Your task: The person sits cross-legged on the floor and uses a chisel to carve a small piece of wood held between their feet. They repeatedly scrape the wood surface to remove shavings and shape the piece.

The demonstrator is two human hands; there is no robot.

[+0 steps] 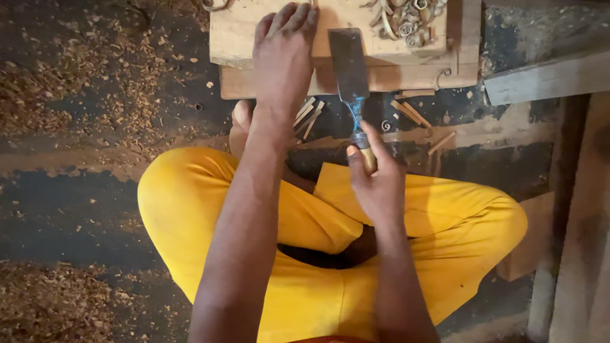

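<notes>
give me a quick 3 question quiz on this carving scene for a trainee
1. True or false: the left hand lies flat on the wood block.
2. Which hand grips the chisel? A) left B) right C) both
3. Fill in: the curled shavings lie on the block's ____ corner, as seen in the picture.

Key
1. True.
2. B: the right hand holds the handle, blade on the block.
3. Upper right.
</notes>
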